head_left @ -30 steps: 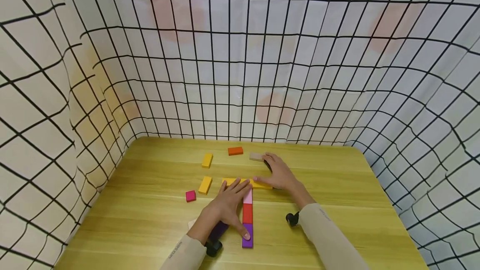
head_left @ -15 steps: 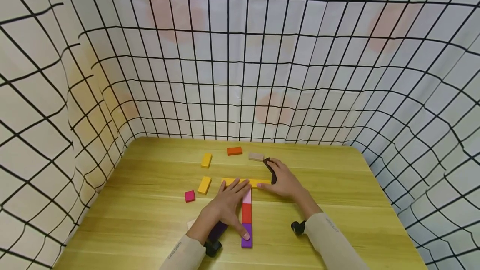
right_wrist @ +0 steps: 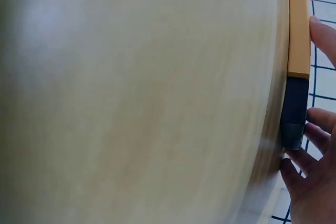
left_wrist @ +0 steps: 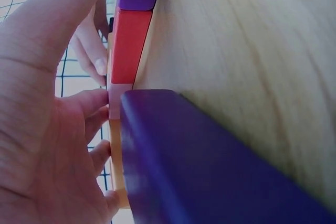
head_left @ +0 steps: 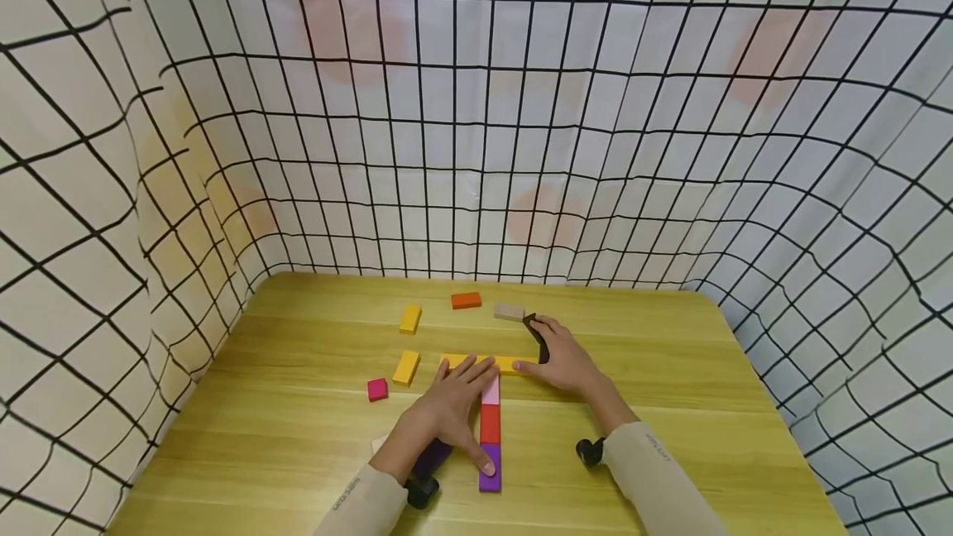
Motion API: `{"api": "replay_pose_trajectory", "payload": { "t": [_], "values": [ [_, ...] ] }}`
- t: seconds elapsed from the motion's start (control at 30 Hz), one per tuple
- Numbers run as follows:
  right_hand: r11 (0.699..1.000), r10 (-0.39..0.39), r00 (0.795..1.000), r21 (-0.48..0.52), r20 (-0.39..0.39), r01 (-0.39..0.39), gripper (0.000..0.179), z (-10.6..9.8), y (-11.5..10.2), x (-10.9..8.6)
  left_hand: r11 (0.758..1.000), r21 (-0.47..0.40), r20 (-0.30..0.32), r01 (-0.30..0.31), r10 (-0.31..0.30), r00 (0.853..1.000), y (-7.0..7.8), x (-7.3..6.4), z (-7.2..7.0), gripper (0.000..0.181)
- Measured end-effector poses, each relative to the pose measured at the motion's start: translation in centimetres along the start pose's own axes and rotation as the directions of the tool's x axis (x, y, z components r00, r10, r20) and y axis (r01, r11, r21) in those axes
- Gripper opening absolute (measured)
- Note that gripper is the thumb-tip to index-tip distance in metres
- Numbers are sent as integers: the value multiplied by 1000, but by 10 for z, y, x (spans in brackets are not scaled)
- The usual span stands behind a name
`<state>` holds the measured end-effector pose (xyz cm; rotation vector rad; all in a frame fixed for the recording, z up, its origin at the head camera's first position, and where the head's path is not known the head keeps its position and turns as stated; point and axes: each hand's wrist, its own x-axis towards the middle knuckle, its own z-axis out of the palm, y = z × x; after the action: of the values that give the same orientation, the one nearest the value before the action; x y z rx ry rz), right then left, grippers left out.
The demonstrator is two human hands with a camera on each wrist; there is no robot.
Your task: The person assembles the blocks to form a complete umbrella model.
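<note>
My left hand lies with fingers spread over a row of flat blocks in the head view. Its thumb presses the purple block; its fingertips are on the pink block and the yellow bar. Between purple and pink is a red block. My right hand rests its thumb on the yellow bar's right end. Its other fingers touch a bent black piece, which meets that end. A dark purple block lies under my left wrist, large in the left wrist view.
Behind the row lie an orange block and a beige block, its right end close to the black piece. Two yellow blocks and a crimson cube lie left. Black netting surrounds the wooden table.
My right hand has drawn slightly right and nearer, off the beige block, uncovering more of the black piece. It has stayed almost still over the last half second. My left hand has not moved.
</note>
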<state>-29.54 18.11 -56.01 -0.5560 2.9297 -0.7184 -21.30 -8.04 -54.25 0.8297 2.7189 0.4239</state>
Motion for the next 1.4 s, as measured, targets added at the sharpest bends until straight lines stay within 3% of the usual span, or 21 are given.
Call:
{"api": "replay_pose_trajectory", "payload": {
  "t": [0.33,0.57,0.83,1.13,1.27,1.4],
  "values": [
    [1000,5,1000,20,-2,-5,102,4,4,2,999,39,-6,-16,16,1000,-4,-1,2,149],
    [999,20,1000,46,14,-21,102,4,3,3,995,-41,-83,-94,91,992,-15,-10,-3,144],
    [998,34,999,56,28,-36,104,3,5,4,967,-245,-194,-70,22,981,-49,-32,-20,127],
    [997,34,999,68,16,-35,104,6,7,2,952,-279,-202,129,-190,961,-91,-53,-24,102],
    [997,32,999,74,14,-33,105,6,5,1,954,-265,-205,137,-195,959,-107,-57,-25,92],
    [997,31,999,76,16,-32,104,6,3,0,964,-249,-216,97,-153,964,-119,-59,-25,83]
  ]
}}
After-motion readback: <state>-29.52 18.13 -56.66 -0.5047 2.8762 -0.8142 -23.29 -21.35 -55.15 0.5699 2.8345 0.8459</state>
